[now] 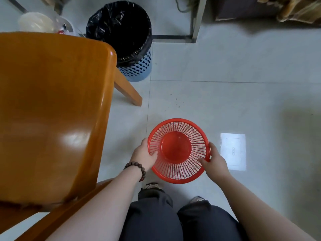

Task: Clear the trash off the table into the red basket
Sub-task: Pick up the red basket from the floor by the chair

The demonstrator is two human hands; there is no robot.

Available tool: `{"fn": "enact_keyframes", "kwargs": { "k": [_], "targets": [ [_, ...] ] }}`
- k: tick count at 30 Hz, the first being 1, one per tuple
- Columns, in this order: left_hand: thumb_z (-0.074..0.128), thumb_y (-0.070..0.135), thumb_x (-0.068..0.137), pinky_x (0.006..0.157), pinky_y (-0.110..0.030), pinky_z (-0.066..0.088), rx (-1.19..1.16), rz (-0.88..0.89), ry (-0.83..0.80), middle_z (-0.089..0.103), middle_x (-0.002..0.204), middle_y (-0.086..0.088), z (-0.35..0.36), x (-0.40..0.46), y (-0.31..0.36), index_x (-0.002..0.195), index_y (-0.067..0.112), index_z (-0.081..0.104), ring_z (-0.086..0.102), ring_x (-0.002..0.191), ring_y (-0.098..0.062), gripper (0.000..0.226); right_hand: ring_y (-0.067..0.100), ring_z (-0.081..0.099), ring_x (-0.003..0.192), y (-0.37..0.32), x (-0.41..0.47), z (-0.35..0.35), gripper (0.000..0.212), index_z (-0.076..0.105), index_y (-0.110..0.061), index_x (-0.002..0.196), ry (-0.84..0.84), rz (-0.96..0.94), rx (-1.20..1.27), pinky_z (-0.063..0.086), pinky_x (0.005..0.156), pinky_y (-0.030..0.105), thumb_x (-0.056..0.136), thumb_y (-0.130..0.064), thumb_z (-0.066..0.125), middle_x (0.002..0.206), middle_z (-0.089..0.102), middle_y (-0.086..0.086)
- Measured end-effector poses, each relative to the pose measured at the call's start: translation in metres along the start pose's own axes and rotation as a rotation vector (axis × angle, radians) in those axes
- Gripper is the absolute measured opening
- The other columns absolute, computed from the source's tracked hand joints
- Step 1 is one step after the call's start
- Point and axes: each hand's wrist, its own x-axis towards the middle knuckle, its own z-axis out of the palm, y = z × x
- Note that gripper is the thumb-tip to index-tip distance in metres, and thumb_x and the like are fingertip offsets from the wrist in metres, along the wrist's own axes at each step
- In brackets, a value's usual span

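A: Red basket (pixel 178 150) first. It's low over the floor tiles in front of your feet, mouth up, and looks empty: I see only its red bottom.

B: Hands?

A: You've got 2 on it. Your left hand (pixel 145 156) is curled over the left rim, thumb inside the slats. Your right hand (pixel 216 161) pinches the right rim the same way. Both are closed on the basket, nothing else held.

B: On the floor or lifted?

A: Can't tell.

B: Progress?

A: Early, I'd say. 0 trash in the basket. The orange table (pixel 52 101) is to your left, its visible top bare. A pale bowl (pixel 35 22) and some plastic wrapping (pixel 64 27) show past its far edge; can't tell if they sit on it.

B: And the bin?

A: Black-lined blue bin (pixel 129 46) stands beside the table leg, not your target. The clearing itself is all left, as I judge it.
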Motion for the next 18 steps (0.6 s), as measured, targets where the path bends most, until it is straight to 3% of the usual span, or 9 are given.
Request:
{"fn": "enact_keyframes", "kwargs": {
  "k": [2, 7, 11, 16, 18],
  "targets": [
    [0.058, 0.025, 0.088, 0.076, -0.031, 0.055, 0.031, 0.032, 0.049, 0.067, 0.109, -0.001, -0.007, -0.008, 0.009, 0.13, 0.022, 0.045, 0.064, 0.092, -0.019, 0.044, 0.014, 0.059, 0.087, -0.006, -0.005, -0.009, 0.059, 0.032, -0.027, 0.139, 0.053, -0.015, 0.043, 0.051, 0.07, 0.028, 0.087, -0.014, 0.058, 0.112, 0.062, -0.004],
    [0.061, 0.03, 0.087, 0.073, -0.031, 0.056, 0.092, 0.121, 0.144, 0.064, 0.112, 0.0, -0.053, -0.064, 0.058, 0.131, 0.022, 0.043, 0.064, 0.095, -0.019, 0.048, -0.004, 0.054, 0.074, -0.049, -0.065, -0.058, 0.053, 0.039, -0.027, 0.135, 0.222, -0.045, 0.136, 0.04, 0.058, 0.012, 0.087, -0.011, 0.055, 0.091, 0.052, -0.025],
    [0.059, 0.025, 0.089, 0.077, -0.035, 0.057, 0.111, 0.176, 0.221, 0.063, 0.116, -0.004, -0.113, -0.134, 0.116, 0.131, 0.019, 0.042, 0.064, 0.098, -0.022, 0.046, 0.008, 0.056, 0.09, -0.1, -0.145, -0.118, 0.051, 0.043, -0.027, 0.133, 0.322, -0.058, 0.183, 0.044, 0.072, 0.018, 0.087, -0.008, 0.051, 0.102, 0.056, -0.02],
    [0.054, 0.021, 0.091, 0.071, -0.029, 0.055, 0.112, 0.323, 0.246, 0.065, 0.11, -0.005, -0.198, -0.229, 0.198, 0.129, 0.016, 0.046, 0.064, 0.092, -0.02, 0.039, 0.022, 0.059, 0.107, -0.156, -0.253, -0.202, 0.055, 0.045, -0.024, 0.135, 0.436, -0.049, 0.222, 0.047, 0.091, 0.033, 0.085, -0.003, 0.05, 0.12, 0.062, 0.0],
    [0.053, 0.019, 0.091, 0.067, -0.026, 0.053, 0.096, 0.394, 0.224, 0.065, 0.107, -0.005, -0.227, -0.263, 0.227, 0.127, 0.016, 0.048, 0.064, 0.089, -0.019, 0.036, 0.022, 0.059, 0.108, -0.172, -0.293, -0.232, 0.055, 0.047, -0.023, 0.134, 0.49, -0.051, 0.228, 0.043, 0.087, 0.027, 0.083, -0.002, 0.051, 0.115, 0.064, 0.0]
  ]
}}
